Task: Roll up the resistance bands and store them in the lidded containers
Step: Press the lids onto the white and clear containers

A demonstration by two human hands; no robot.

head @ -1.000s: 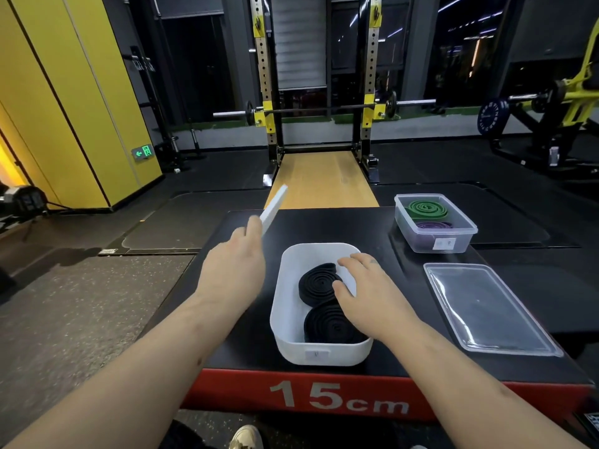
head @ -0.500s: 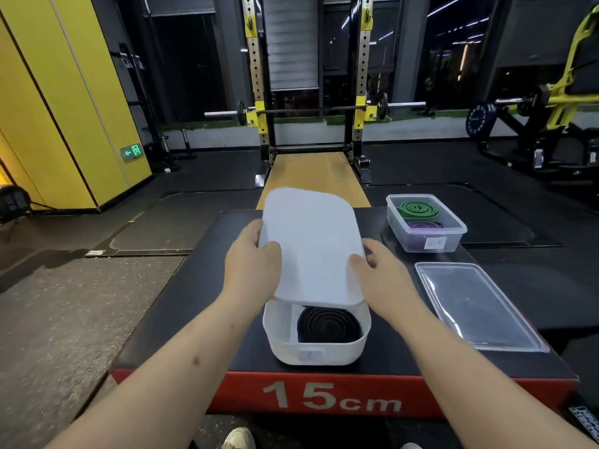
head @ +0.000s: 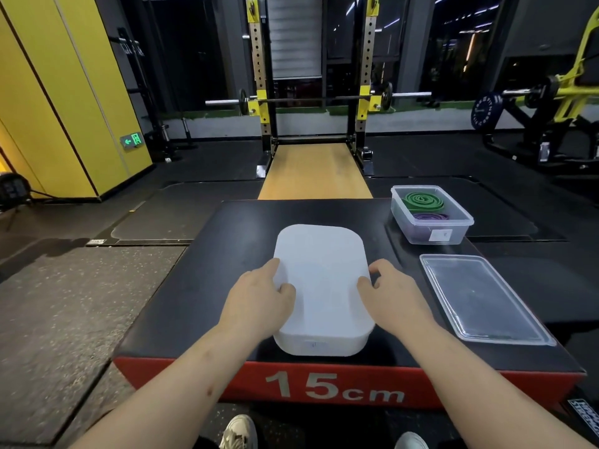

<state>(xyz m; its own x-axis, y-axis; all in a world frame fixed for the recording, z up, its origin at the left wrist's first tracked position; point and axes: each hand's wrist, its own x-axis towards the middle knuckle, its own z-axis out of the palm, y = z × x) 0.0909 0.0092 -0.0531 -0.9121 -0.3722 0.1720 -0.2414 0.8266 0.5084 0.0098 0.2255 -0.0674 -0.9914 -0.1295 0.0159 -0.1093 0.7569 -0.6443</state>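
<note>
Left hand (head: pixel 259 303) and right hand (head: pixel 392 296) clasp the white lid (head: pixel 321 273) between them.

lid (head: pixel 321 273) hides white box (head: pixel 319 346) contents, shoes (head: pixel 238 432) cropped

The tabletop (head: pixel 223 260) lies bare to the left of the white lidded box (head: pixel 322 280) and behind it, up to the far edge. The left hand (head: pixel 259 307) and right hand (head: pixel 393 298) flank the box with fingers curled on its edges, blocking both long sides. On the right, a flat clear lid (head: pixel 483 303) lies near the right hand. Behind the lid, an open clear tub (head: pixel 434 236) stands at the far right corner. A narrow bare strip separates the two.
</note>
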